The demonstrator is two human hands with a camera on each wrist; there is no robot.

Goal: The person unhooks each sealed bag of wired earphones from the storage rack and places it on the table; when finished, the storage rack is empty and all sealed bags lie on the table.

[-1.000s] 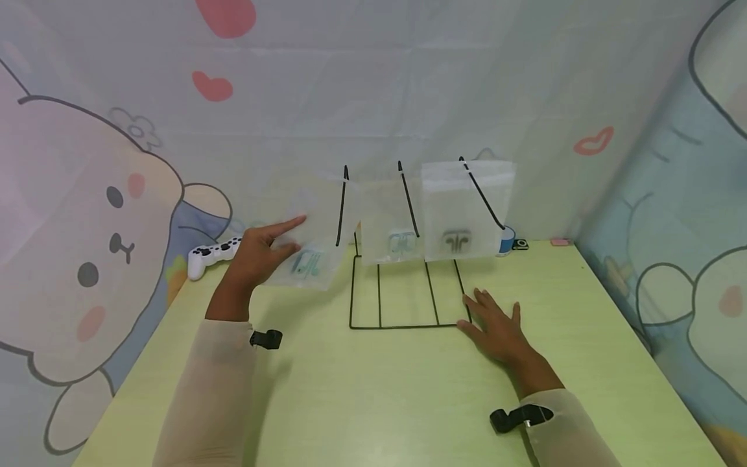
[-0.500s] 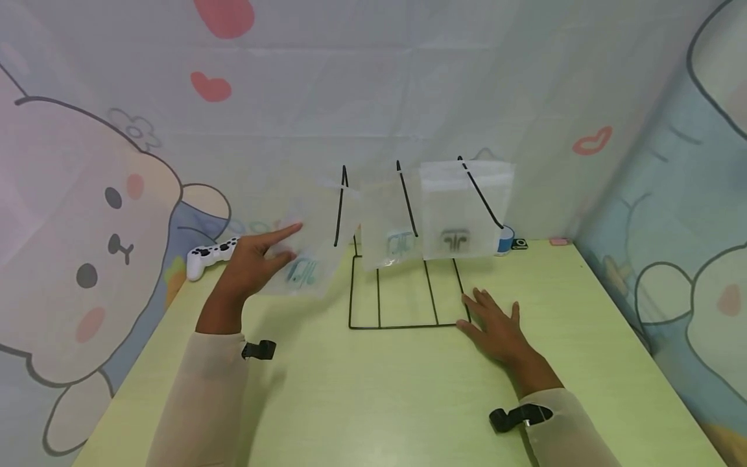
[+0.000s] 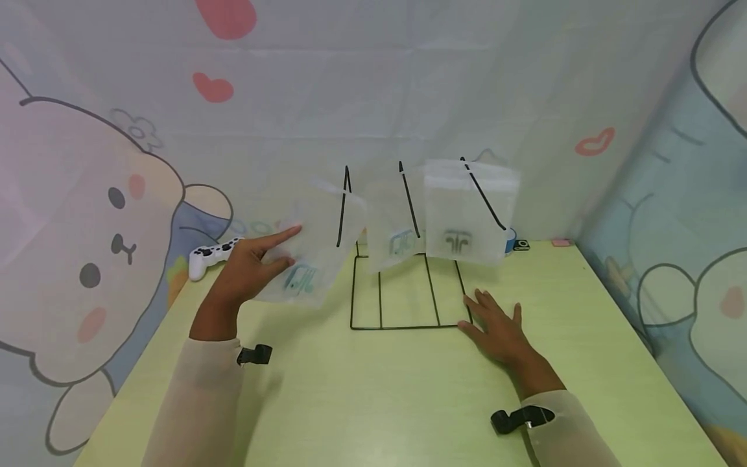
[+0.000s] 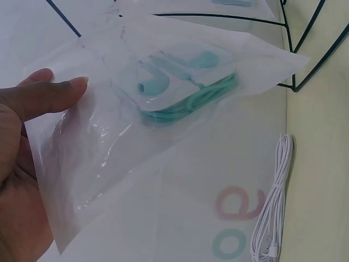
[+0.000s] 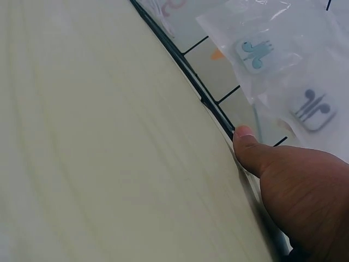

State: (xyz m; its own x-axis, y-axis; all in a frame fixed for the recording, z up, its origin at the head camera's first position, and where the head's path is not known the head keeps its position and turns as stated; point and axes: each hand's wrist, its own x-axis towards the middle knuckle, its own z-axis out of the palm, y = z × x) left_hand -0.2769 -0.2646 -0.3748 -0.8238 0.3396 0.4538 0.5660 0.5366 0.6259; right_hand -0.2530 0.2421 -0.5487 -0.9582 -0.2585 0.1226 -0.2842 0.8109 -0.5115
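The left hand point(image 3: 242, 269) pinches the side of the left bag point(image 3: 320, 241) between thumb and fingers; the thumb lies straight across the near face, with the other fingers behind the clear plastic. This bag hangs by its top strip from the left hook point(image 3: 341, 217) of a black wire rack point(image 3: 408, 327), slanted so that its lower part leans toward the left hand. Inside are green earphones point(image 4: 154, 83) with a coiled cord in a clear case. The bag seems to be off the worktop point(image 3: 373, 395), though its see-through lower edge is hard to make out.

The right hand point(image 3: 496, 331) rests at the front right corner of the rack, fingers spread, the thumb touching the base wire.

The middle bag point(image 3: 388, 211), also with green earphones, hangs a little askew from the middle hook point(image 3: 410, 201). The right bag point(image 3: 467, 207), with dark earphones point(image 3: 458, 242), hangs from the right hook point(image 3: 486, 196).

A white controller point(image 3: 203, 261) sits on the worktop beyond the left forearm. A white cable point(image 4: 277, 191) lies in a bundle along the back edge. To the right, a blue and white tin point(image 3: 511, 239) is partly hidden by the right bag; just beside it is a small black item point(image 3: 521, 245), and further right a pink one point(image 3: 561, 242).
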